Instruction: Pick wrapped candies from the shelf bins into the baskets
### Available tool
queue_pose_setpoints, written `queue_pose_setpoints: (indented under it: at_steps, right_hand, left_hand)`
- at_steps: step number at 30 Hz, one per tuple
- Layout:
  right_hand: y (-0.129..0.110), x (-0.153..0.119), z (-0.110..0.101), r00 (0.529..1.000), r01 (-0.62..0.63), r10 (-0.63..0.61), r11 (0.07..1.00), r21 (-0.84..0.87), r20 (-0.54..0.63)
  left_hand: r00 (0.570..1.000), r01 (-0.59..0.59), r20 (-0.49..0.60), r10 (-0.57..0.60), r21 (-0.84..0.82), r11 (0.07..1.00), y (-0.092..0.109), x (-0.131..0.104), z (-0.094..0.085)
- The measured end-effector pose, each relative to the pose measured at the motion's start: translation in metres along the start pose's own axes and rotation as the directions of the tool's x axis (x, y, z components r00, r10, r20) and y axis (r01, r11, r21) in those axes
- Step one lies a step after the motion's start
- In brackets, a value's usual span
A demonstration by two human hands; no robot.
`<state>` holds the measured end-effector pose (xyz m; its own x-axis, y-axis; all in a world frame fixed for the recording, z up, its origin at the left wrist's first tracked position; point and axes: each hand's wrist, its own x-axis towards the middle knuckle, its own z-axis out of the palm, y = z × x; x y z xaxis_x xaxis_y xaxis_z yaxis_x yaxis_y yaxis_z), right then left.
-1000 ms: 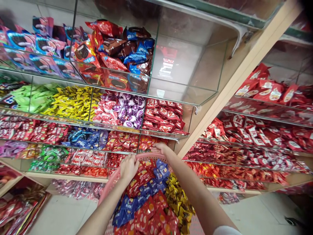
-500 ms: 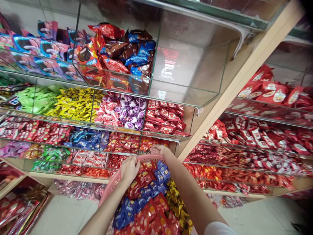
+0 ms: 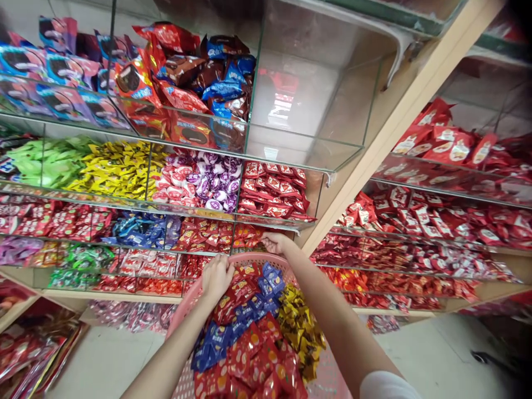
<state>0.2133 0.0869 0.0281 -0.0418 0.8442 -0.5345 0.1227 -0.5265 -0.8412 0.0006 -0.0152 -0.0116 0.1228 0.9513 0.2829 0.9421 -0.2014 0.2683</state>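
A pink plastic basket (image 3: 189,307) with a perforated wall is in front of me, filled with red candy packets (image 3: 253,360), blue candy packets (image 3: 245,318) and yellow candy packets (image 3: 299,327). My left hand (image 3: 216,279) is closed over the basket's far rim, fingers wrapped round its edge. Just beyond that rim, my right hand (image 3: 275,243) reaches into a low shelf compartment at the red-orange candy packets (image 3: 247,235). Its fingers are curled at those packets; whether one is pinched between them I cannot make out.
Glass-fronted shelves hold yellow packets (image 3: 118,169), purple-white candies (image 3: 216,180) and red packets (image 3: 274,191) in divided bins. A slanting wooden upright (image 3: 353,205) separates a second shelf bay. A glass ledge (image 3: 307,158) juts out above my hands. Bagged goods (image 3: 133,316) lie below the bottom shelf.
My right hand has drawn slightly right and up, and its fingers have curled in. The left hand stays on the basket rim. The view has shifted a little.
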Motion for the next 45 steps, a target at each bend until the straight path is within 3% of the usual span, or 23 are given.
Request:
queue_pose_setpoints:
  at_steps: [5, 9, 14, 20, 22, 24, 27, 29, 31, 35, 40, 45]
  right_hand:
    - [0.013, -0.047, -0.018, 0.996, 0.008, -0.008, 1.000, 0.007, 0.089]
    - [0.049, -0.109, -0.023, 0.971, 0.070, -0.067, 0.998, -0.005, 0.231]
    - [0.093, -0.175, -0.026, 0.899, 0.023, 0.037, 0.991, -0.133, 0.436]
    - [0.120, -0.201, -0.016, 0.816, 0.005, 0.164, 0.957, -0.291, 0.554]
    - [0.124, -0.201, -0.012, 0.823, 0.005, 0.220, 0.919, -0.394, 0.523]
    - [0.123, -0.200, -0.010, 0.876, 0.029, 0.257, 0.818, -0.575, 0.409]
    - [0.109, -0.194, -0.011, 0.944, 0.075, 0.185, 0.683, -0.726, 0.272]
    - [0.094, -0.184, -0.014, 0.959, 0.151, 0.068, 0.700, -0.698, 0.275]
    - [0.077, -0.170, -0.017, 0.962, 0.257, -0.125, 0.713, -0.652, 0.243]
    - [0.052, -0.134, -0.015, 0.905, 0.378, -0.416, 0.682, -0.626, 0.092]
    - [0.035, -0.085, 0.003, 0.875, 0.401, -0.484, 0.705, -0.586, 0.017]
    - [0.020, -0.030, 0.031, 0.910, 0.320, -0.410, 0.782, -0.534, -0.055]
  left_hand:
    - [1.000, -0.010, 0.002, 0.010, 0.005, 1.000, 0.001, 0.001, 0.000]
    - [1.000, -0.003, 0.000, 0.003, 0.007, 1.000, 0.002, 0.001, 0.000]
    - [1.000, 0.005, 0.001, -0.005, 0.012, 1.000, 0.001, 0.001, 0.002]
    - [1.000, 0.014, 0.012, -0.014, 0.014, 1.000, 0.002, 0.001, 0.001]
    - [1.000, 0.021, 0.016, -0.021, 0.010, 1.000, 0.003, 0.001, 0.000]
    - [1.000, 0.019, 0.023, -0.020, 0.004, 1.000, 0.003, 0.001, -0.001]
    - [0.999, 0.018, 0.029, -0.018, -0.003, 1.000, 0.004, 0.001, -0.001]
    - [0.999, 0.023, 0.029, -0.023, -0.006, 1.000, 0.003, 0.001, -0.001]
    - [0.999, 0.026, 0.027, -0.026, -0.008, 1.000, 0.003, 0.000, -0.001]
    - [0.999, 0.020, 0.027, -0.020, -0.012, 1.000, 0.003, 0.000, -0.001]
    - [1.000, 0.018, 0.025, -0.018, -0.012, 1.000, 0.003, 0.000, -0.002]
    - [1.000, 0.016, 0.023, -0.016, -0.017, 1.000, 0.002, 0.000, -0.001]
